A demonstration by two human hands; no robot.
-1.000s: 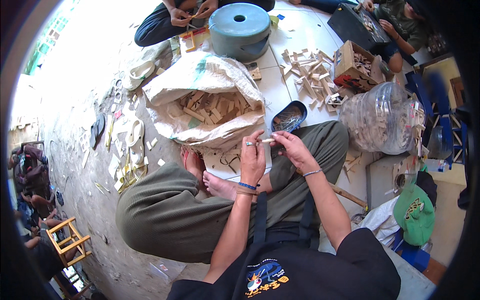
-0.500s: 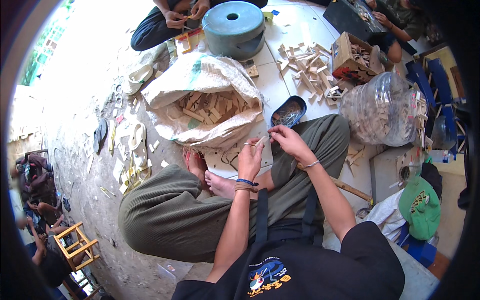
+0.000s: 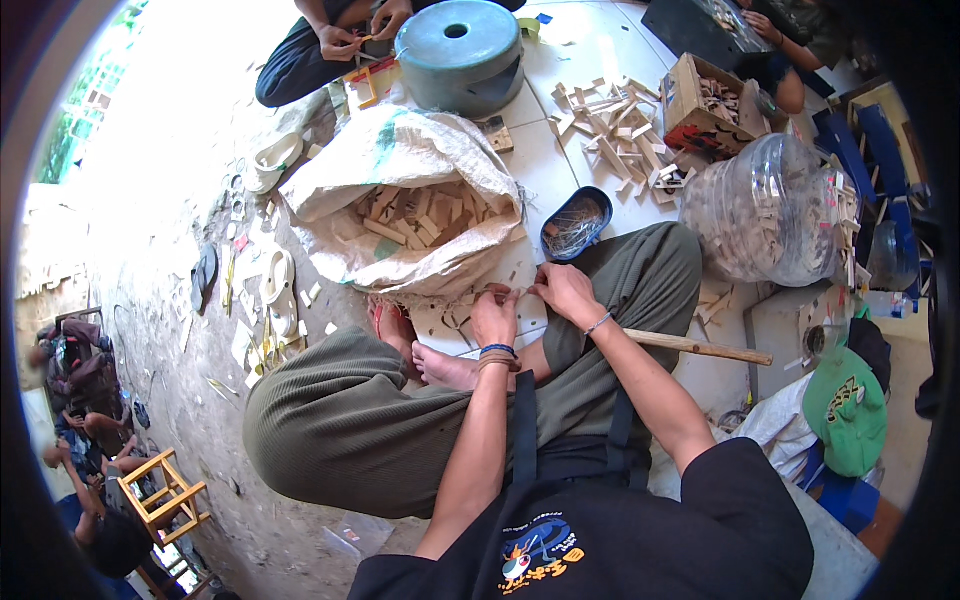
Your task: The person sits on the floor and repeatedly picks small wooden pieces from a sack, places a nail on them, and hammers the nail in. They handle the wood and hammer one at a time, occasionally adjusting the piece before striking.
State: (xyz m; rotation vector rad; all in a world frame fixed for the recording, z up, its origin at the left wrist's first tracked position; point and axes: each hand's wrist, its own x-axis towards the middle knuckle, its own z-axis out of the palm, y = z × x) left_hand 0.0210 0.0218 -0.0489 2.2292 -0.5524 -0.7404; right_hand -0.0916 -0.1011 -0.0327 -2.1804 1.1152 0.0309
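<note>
I sit cross-legged on the floor in olive trousers. My left hand (image 3: 495, 314) and my right hand (image 3: 563, 290) meet just above my shins, fingers pinched together on a small pale wooden piece (image 3: 527, 292) between them. A white sack (image 3: 400, 160) full of wooden offcuts lies open right beyond my hands. A small dark blue tray (image 3: 575, 222) holding thin wire-like bits sits by my right knee.
A wooden stick (image 3: 700, 347) lies across my right thigh. A clear plastic jug (image 3: 765, 205) of wood pieces stands to the right, a teal round stool (image 3: 460, 50) and loose wood blocks (image 3: 615, 135) beyond. Another person's hands (image 3: 350, 40) work at the top. A green cap (image 3: 845, 410) lies right.
Both hands have dropped lower and come closer together over my shins, still pinching the small wooden piece. The view has tilted slightly.
</note>
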